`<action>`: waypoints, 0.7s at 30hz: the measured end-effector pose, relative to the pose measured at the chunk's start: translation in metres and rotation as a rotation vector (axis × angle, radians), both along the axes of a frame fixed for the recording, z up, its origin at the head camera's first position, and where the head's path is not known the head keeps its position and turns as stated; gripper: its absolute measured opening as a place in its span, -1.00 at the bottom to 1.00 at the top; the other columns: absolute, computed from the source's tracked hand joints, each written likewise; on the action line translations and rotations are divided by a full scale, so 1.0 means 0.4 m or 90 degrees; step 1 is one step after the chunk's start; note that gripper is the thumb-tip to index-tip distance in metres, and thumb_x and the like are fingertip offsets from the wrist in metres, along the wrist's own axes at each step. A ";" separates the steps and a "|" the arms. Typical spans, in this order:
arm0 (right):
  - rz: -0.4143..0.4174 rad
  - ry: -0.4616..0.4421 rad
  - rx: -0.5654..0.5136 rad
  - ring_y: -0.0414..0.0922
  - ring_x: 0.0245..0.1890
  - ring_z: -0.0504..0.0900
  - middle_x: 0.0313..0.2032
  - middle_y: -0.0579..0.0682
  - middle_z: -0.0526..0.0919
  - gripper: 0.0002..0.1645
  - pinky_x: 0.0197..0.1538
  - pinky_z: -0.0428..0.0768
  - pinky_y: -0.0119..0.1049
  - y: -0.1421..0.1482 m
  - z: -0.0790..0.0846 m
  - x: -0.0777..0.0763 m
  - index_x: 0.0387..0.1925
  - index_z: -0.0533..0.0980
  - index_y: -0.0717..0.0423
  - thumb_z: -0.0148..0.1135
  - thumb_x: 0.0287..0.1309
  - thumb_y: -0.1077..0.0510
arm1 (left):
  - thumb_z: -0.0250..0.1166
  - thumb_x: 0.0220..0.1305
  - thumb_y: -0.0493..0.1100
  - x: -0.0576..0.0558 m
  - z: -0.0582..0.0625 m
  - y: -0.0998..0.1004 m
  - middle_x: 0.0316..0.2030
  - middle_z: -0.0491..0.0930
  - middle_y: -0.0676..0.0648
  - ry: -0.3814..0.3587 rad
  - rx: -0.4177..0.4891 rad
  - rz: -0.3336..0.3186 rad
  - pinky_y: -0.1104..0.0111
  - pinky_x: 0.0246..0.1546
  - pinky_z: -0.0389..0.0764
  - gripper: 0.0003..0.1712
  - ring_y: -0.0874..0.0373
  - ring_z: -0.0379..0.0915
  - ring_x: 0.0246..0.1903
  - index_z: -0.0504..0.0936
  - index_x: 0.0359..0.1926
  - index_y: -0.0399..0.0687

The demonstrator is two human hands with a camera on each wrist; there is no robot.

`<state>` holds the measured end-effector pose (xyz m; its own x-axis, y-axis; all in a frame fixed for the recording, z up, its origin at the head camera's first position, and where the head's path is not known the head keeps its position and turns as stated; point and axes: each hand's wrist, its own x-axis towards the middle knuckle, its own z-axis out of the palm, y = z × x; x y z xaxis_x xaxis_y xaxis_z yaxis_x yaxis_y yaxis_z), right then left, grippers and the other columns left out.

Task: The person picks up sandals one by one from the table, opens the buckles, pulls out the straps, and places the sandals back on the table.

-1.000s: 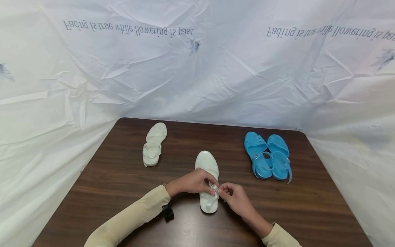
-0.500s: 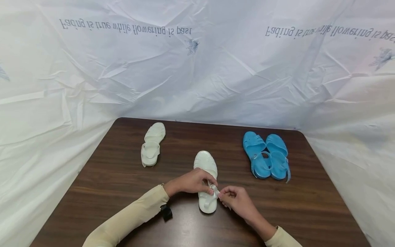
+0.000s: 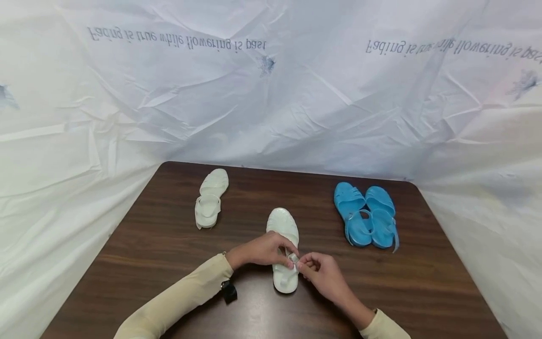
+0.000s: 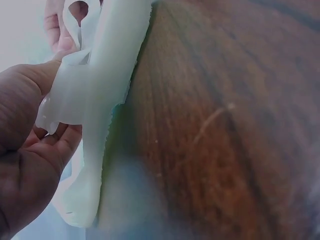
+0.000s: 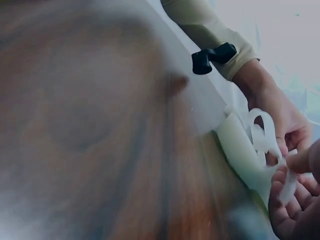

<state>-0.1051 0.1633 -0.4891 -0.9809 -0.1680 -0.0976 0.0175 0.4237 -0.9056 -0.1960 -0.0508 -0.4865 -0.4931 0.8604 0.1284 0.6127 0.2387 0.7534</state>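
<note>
A white sandal (image 3: 282,223) lies midway between the tabletop (image 3: 381,292)'s side edges, toe toward the far edge. Close together, the left hand (image 3: 266,249) pinches it beside the buckle (image 3: 293,257), the right hand (image 3: 325,273) the strap (image 5: 289,188). Steadying the buckle and guiding the strap flat should work best. Blue sandals (image 3: 359,231) sit toward the far right corner.

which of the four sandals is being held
The white sandal in the middle: the left hand grips it, the right hand pinches its strap. The other white sandal lies at the left, the two blue sandals at the right, all untouched.
</note>
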 end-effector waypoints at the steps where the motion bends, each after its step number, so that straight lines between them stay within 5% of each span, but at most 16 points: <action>1: 0.001 -0.006 0.004 -0.17 -0.50 0.60 -0.46 -0.02 0.68 -0.82 -0.43 0.61 -0.35 0.005 0.000 0.004 -0.27 0.67 0.22 0.38 0.30 0.15 | 0.52 0.21 -0.12 0.001 0.000 0.001 -0.20 0.76 0.12 0.000 -0.001 -0.001 0.55 -0.20 0.60 -0.72 0.49 0.56 -0.28 0.78 -0.06 -0.06; 21: -0.044 -0.082 -0.103 -0.12 -0.39 0.65 -0.41 0.05 0.67 -0.80 -0.31 0.67 -0.32 -0.007 -0.019 0.003 -0.22 0.64 0.37 0.26 0.39 0.23 | 0.51 0.22 -0.10 -0.005 -0.003 -0.005 -0.20 0.75 0.15 0.011 -0.008 -0.014 0.57 -0.20 0.60 -0.71 0.50 0.56 -0.27 0.78 -0.06 -0.07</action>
